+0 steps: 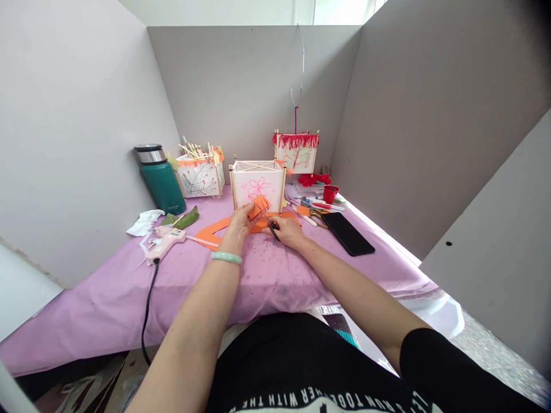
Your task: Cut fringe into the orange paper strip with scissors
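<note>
My left hand pinches a small piece of orange paper whose upper edge is cut into a fringe. Dark-handled scissors are in my right hand, their blades reaching up to the fringed strips. Behind my hands stands a white box-shaped lantern with wooden corner sticks and a pink flower drawn on its front. A larger orange paper sheet lies on the purple cloth, partly under my hands.
A pink glue gun, green leaves and a teal bottle are left. Behind stand a stick-filled lantern and a red-fringed lantern. At right lie a black phone, a red cup and pens.
</note>
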A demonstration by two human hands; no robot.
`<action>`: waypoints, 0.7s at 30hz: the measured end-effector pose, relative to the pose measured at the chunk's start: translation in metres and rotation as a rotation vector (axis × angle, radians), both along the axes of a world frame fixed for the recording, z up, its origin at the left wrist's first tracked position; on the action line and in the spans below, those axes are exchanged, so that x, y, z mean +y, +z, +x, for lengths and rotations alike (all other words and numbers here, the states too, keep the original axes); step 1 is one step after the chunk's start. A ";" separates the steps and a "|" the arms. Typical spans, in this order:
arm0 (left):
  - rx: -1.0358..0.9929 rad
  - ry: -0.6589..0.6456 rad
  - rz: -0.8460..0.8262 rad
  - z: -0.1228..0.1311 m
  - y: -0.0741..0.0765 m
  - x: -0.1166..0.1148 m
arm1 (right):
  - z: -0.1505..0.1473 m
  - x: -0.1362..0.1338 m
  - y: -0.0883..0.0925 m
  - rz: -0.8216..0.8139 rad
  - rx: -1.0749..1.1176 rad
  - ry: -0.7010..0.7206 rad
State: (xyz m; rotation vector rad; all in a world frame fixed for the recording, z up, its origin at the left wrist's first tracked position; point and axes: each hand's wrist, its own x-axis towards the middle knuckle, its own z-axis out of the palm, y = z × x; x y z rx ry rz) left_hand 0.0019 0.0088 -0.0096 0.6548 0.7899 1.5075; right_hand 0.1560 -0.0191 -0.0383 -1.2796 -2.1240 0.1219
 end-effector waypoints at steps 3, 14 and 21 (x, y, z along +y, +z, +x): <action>-0.001 0.008 -0.001 0.000 0.000 0.000 | 0.000 -0.001 0.001 -0.005 0.002 0.002; 0.006 0.007 0.009 0.000 0.000 -0.001 | 0.000 0.000 0.000 -0.017 0.003 0.001; 0.034 0.019 0.010 0.001 0.003 -0.005 | 0.000 0.000 0.001 -0.023 -0.007 -0.003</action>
